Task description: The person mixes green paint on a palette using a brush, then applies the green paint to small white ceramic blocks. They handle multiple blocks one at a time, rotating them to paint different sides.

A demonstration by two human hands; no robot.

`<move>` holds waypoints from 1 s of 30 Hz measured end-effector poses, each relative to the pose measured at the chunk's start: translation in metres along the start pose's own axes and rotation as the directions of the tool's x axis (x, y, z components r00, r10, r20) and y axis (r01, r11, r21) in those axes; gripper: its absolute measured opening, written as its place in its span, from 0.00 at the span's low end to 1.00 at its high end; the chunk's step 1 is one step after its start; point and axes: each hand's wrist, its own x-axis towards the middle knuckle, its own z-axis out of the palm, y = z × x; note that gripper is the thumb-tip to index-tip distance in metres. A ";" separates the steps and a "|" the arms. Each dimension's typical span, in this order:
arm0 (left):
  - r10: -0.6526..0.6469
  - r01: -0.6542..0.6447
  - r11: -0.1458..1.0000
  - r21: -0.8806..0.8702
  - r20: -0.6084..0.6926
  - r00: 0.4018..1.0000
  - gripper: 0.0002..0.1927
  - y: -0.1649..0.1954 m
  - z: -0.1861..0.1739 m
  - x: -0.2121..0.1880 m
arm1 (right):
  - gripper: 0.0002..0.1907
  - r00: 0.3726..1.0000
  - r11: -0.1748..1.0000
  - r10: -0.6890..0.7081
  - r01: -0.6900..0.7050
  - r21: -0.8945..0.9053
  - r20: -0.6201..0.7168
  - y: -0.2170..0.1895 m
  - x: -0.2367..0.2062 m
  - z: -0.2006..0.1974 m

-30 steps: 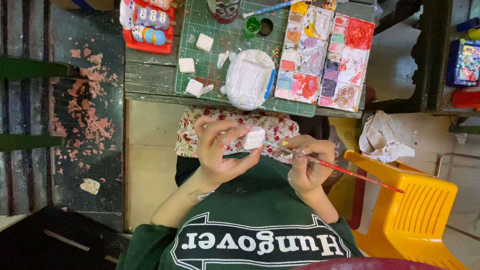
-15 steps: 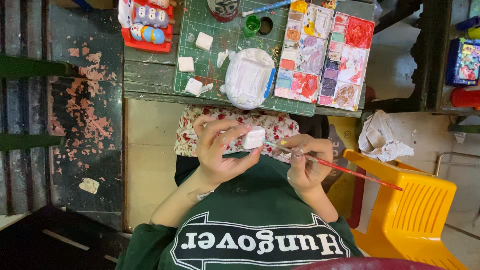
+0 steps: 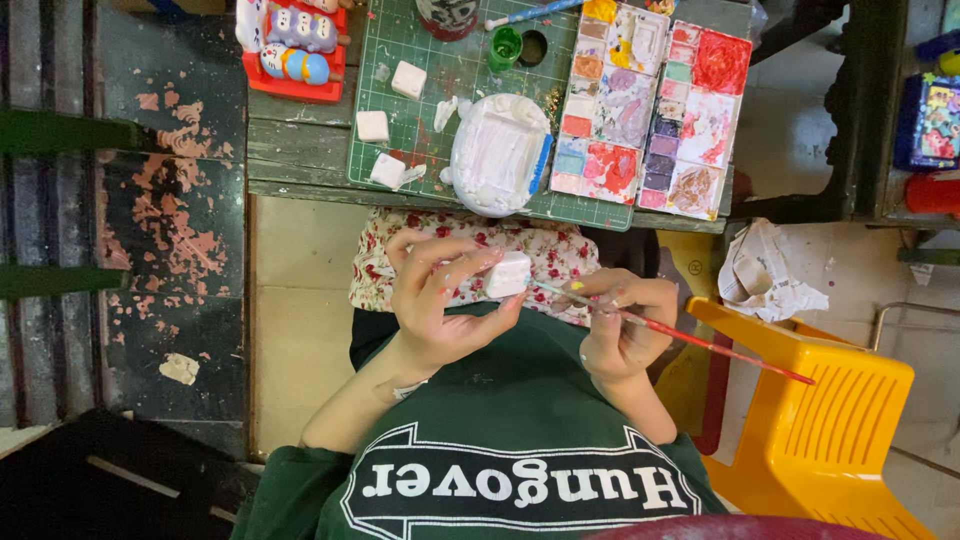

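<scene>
1. The left hand (image 3: 435,300) is cupped round a small white block (image 3: 507,273), fingers pinching its sides; it is held up over the lap, in front of the green sweatshirt (image 3: 500,440), likely so one face stays free for the brush
2. The right hand (image 3: 620,320) has closed its fingers on a red-handled brush (image 3: 690,338), gripped near the tip like a pen, bristles touching the block's edge
3. On the green mat (image 3: 420,90) lie more white blocks (image 3: 408,78), well apart from each other
4. A white lump (image 3: 498,152) sits at the table edge, near the hands
5. The paint palette (image 3: 650,110) lies just beside it, on the brush-hand side
6. A yellow chair (image 3: 820,420) stands off to that side
</scene>
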 end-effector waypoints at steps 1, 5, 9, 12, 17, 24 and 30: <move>0.000 0.000 1.000 -0.003 0.000 1.000 0.27 0.000 0.001 0.000 | 0.12 1.000 1.000 0.000 0.000 0.020 0.008 0.000 0.001 0.000; 0.001 -0.001 1.000 0.002 0.004 1.000 0.27 0.001 0.001 0.000 | 0.11 1.000 1.000 -0.007 0.008 -0.028 0.018 -0.001 0.002 -0.001; -0.005 0.005 1.000 0.006 0.001 1.000 0.27 0.001 0.001 0.000 | 0.10 0.999 0.995 0.053 -0.053 -0.082 -0.005 -0.001 0.002 -0.001; -0.007 0.007 1.000 0.006 0.000 1.000 0.26 0.001 0.000 0.000 | 0.11 0.999 0.999 0.027 -0.026 0.030 -0.032 0.000 0.001 0.001; 0.000 0.000 1.000 -0.003 0.009 1.000 0.27 0.001 0.001 0.001 | 0.10 0.998 0.997 0.063 -0.064 0.044 0.010 -0.003 0.003 0.001; 0.004 -0.004 1.000 -0.007 0.004 1.000 0.27 0.002 0.001 0.001 | 0.09 0.999 0.999 0.040 -0.040 0.028 -0.004 -0.002 0.002 0.002; -0.008 0.008 1.000 -0.010 0.012 1.000 0.27 0.002 0.002 0.001 | 0.09 0.998 0.997 0.064 -0.065 0.051 0.007 -0.001 0.003 0.001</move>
